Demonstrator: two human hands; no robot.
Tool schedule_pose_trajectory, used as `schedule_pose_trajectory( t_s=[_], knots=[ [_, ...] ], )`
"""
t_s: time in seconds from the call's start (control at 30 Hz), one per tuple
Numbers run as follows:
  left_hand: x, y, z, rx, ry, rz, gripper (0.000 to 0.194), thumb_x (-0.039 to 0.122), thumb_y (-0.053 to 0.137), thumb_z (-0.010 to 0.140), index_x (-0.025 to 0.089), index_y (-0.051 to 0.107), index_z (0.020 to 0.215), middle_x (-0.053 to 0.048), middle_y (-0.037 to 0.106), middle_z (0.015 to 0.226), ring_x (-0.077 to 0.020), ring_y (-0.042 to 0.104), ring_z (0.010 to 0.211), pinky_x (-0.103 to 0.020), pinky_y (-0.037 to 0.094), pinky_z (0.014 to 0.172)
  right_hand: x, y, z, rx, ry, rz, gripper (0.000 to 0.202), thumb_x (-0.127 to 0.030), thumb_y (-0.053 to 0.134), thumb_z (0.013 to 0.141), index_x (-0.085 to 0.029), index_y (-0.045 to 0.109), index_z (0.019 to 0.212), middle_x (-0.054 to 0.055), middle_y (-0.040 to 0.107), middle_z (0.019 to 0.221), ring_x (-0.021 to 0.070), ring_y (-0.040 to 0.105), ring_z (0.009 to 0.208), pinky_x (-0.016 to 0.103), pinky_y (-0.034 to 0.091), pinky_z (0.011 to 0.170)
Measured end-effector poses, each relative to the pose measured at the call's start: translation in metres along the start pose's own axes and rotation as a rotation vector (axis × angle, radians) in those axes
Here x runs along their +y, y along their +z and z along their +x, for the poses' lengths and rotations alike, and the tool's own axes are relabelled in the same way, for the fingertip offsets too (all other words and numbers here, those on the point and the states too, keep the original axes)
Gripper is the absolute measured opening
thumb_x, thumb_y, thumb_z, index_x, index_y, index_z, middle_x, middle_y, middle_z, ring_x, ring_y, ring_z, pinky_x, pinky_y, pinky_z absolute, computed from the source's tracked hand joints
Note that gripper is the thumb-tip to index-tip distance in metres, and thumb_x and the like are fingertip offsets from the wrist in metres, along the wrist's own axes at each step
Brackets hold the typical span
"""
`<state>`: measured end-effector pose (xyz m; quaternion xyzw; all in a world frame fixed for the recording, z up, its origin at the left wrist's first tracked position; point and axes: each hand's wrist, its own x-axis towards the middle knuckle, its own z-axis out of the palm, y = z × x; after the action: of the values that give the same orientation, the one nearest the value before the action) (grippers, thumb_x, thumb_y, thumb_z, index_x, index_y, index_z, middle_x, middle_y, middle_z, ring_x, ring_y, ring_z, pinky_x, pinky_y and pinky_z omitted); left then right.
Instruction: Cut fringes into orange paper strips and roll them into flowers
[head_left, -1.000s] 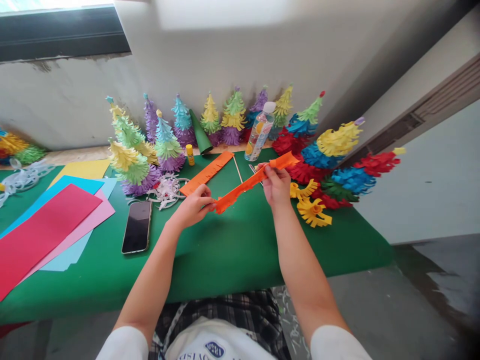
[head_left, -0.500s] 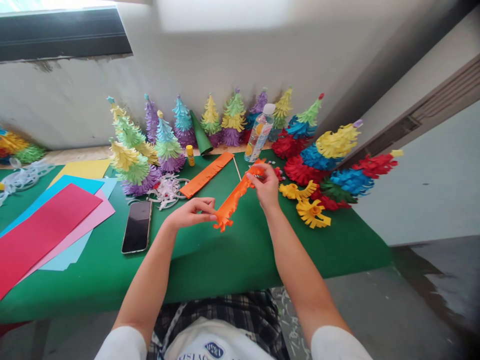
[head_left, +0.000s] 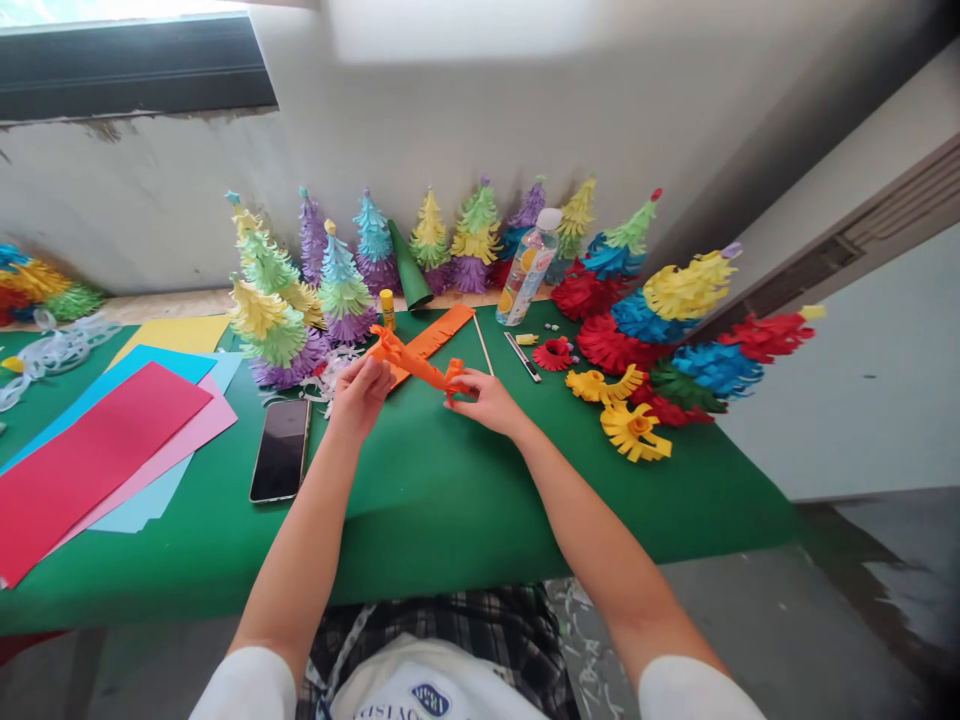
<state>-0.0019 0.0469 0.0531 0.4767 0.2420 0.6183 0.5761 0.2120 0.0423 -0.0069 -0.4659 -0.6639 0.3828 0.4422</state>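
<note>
A fringed orange paper strip [head_left: 420, 368] stretches between my two hands above the green table. Its left end is pinched by my left hand [head_left: 361, 392], near the white paper shreds. The fingers of my right hand [head_left: 486, 400] grip the other end, which curls at the tips. Under and behind this strip lies a second orange paper strip [head_left: 442, 333], flat and cut along one edge. Beyond it are a yellow glue stick [head_left: 387, 310] and a dark green paper cone [head_left: 410, 268]. A thin white stick [head_left: 482, 340] and a utility knife [head_left: 523, 357] rest right of the strips.
Fringed paper trees [head_left: 472, 235] line the wall. A plastic bottle [head_left: 528, 268] stands at the back. Yellow paper curls [head_left: 634, 430] and a red curl [head_left: 553, 353] lie rightward. A phone [head_left: 280, 452] and coloured sheets [head_left: 112, 450] are at left.
My left hand has gone up and my right hand down and left, so the held strip now slopes the other way. The utility knife and red curl have come into sight.
</note>
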Motion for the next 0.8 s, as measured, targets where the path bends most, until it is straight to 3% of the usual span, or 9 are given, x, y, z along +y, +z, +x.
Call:
schedule_pose_trajectory(
  t_s=[0.1, 0.3, 0.43, 0.53, 0.67, 0.8],
  knots=[
    [-0.004, -0.004, 0.004, 0.113, 0.028, 0.046, 0.042, 0.053, 0.075, 0.07, 0.018, 0.056, 0.057, 0.008, 0.02, 0.053, -0.0055, 0.023, 0.046, -0.021, 0.027, 0.047, -0.001, 0.002, -0.001, -0.032, -0.024, -0.03, 0.014, -0.031, 0.073, 0.071, -0.021, 0.074, 0.081, 0.005, 0.065, 0.092, 0.0209, 0.063, 0.09, 0.038, 0.05, 0.088],
    [-0.021, -0.015, 0.007, 0.316, 0.119, 0.318, 0.029, 0.047, 0.074, 0.072, 0.019, 0.07, 0.072, 0.004, 0.042, 0.066, -0.0075, 0.039, 0.058, -0.022, 0.032, 0.054, -0.01, -0.006, -0.002, -0.042, -0.105, -0.034, 0.012, -0.031, 0.076, 0.071, -0.021, 0.073, 0.075, 0.008, 0.053, 0.127, 0.0255, 0.051, 0.12, 0.044, 0.036, 0.107],
    [-0.026, -0.02, 0.005, 0.363, 0.164, 0.553, 0.023, 0.041, 0.068, 0.079, 0.019, 0.072, 0.078, 0.0, 0.05, 0.078, -0.0109, 0.047, 0.069, -0.024, 0.037, 0.061, -0.019, -0.011, -0.005, -0.113, -0.105, 0.061, 0.019, -0.037, 0.074, 0.072, -0.018, 0.071, 0.074, 0.009, 0.057, 0.119, 0.0213, 0.06, 0.096, 0.037, 0.051, 0.082],
    [-0.027, -0.021, 0.003, 0.319, 0.167, 0.719, 0.022, 0.037, 0.061, 0.084, 0.018, 0.072, 0.078, -0.001, 0.053, 0.077, -0.0127, 0.049, 0.069, -0.026, 0.038, 0.064, -0.027, -0.012, -0.008, -0.131, -0.108, 0.108, 0.022, -0.039, 0.076, 0.07, -0.017, 0.069, 0.07, 0.009, 0.058, 0.113, 0.0184, 0.06, 0.084, 0.032, 0.051, 0.07],
    [-0.028, -0.02, 0.002, 0.177, 0.164, 0.895, 0.019, 0.028, 0.059, 0.084, 0.019, 0.071, 0.073, -0.001, 0.057, 0.074, -0.0146, 0.052, 0.069, -0.027, 0.039, 0.067, -0.036, -0.012, -0.012, -0.114, -0.118, 0.288, 0.021, -0.038, 0.076, 0.069, -0.018, 0.071, 0.069, 0.008, 0.053, 0.131, 0.0188, 0.061, 0.089, 0.031, 0.051, 0.071],
    [-0.031, -0.015, 0.0, -0.009, 0.153, 1.01, 0.019, 0.025, 0.058, 0.083, 0.02, 0.07, 0.069, -0.001, 0.057, 0.07, -0.0149, 0.053, 0.066, -0.027, 0.04, 0.063, -0.036, -0.014, -0.013, -0.078, -0.033, 0.543, 0.02, -0.035, 0.077, 0.066, -0.02, 0.074, 0.079, 0.006, 0.068, 0.102, 0.0141, 0.061, 0.067, 0.032, 0.052, 0.067]
  ],
)
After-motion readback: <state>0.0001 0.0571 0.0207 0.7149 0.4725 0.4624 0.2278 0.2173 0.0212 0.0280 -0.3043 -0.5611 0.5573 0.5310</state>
